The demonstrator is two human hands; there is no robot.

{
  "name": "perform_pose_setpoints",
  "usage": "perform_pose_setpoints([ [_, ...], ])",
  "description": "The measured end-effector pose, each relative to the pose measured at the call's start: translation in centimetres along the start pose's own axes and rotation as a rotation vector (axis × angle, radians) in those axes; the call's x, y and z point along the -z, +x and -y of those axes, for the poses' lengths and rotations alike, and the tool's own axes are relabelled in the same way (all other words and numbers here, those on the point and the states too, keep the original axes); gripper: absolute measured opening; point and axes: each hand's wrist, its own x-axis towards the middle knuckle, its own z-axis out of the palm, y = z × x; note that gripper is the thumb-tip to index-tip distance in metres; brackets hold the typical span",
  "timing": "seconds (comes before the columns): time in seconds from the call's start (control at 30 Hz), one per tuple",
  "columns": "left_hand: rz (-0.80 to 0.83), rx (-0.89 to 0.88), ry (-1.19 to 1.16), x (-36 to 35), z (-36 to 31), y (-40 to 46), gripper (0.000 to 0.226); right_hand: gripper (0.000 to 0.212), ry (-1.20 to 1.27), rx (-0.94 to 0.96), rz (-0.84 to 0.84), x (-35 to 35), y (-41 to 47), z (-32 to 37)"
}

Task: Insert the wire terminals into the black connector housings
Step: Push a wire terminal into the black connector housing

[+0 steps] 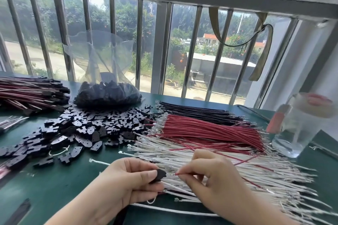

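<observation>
My left hand (pixel 128 179) pinches a black connector housing (pixel 159 174) between thumb and fingers, low in the middle of the view. A white wire runs out of the housing to the right. My right hand (pixel 206 171) pinches a red wire (pixel 247 180) just behind its metal terminal (pixel 172 174), whose tip sits at the housing's right edge. Under both hands lies a spread of white wires (pixel 201 150). Behind them lie a bundle of red wires (pixel 204 129) and a bundle of black wires (pixel 197 111). A heap of loose black housings (pixel 86 128) covers the table at left.
A clear bag of black housings (pixel 108 93) stands at the back. Finished wire sets (pixel 31 91) are stacked at far left. A clear glass jar (pixel 300 124) stands at right on the green table (pixel 54 184). Window bars close off the back.
</observation>
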Motion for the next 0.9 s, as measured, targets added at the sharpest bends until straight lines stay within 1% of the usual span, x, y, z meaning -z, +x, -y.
perform_pose_setpoints([
  [0.17,-0.010,-0.018,-0.001,0.1,0.0,0.0,0.014,0.006,-0.131,0.068,-0.009,0.1,0.0,0.3],
  [0.3,-0.016,-0.069,-0.019,0.1,0.0,0.2,0.014,0.023,-0.126,0.023,-0.014,0.2,0.3,0.0],
  [0.4,-0.005,-0.085,-0.021,0.0,0.0,0.1,0.015,0.031,-0.096,-0.012,0.048,-0.1,0.4,-0.3],
  [0.73,0.032,-0.087,-0.060,0.0,-0.1,-0.1,0.016,0.013,0.070,-0.053,0.099,-0.2,0.5,-0.8],
  [0.83,0.026,-0.084,-0.023,-0.2,-0.2,-0.2,0.016,0.017,0.074,-0.051,0.104,-0.2,0.5,-0.8],
  [0.9,-0.002,-0.092,0.029,-0.3,-0.1,-0.2,0.012,0.016,0.074,-0.056,0.112,-0.4,0.4,-0.8],
])
